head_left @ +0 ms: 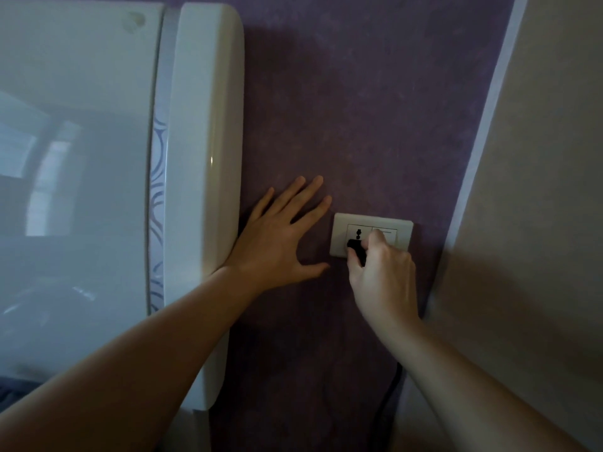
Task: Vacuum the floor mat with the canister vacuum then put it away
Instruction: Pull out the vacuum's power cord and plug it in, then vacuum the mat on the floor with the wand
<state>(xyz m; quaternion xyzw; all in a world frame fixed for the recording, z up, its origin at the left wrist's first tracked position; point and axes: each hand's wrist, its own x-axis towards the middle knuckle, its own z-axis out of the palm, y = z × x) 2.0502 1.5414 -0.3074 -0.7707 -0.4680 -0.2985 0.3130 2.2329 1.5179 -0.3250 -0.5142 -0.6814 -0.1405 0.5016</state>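
Right hand (381, 275) pinches black plug (355, 247) at socket (405, 234); left hand (280, 243) flat, spread open, on purple wall (359, 125).

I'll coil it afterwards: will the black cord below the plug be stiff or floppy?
Probably floppy: the black cord hangs slack down the wall under the right hand. The plug looks small and rigid, likely light. It may resist at the socket, since the left hand braces flat on the wall.
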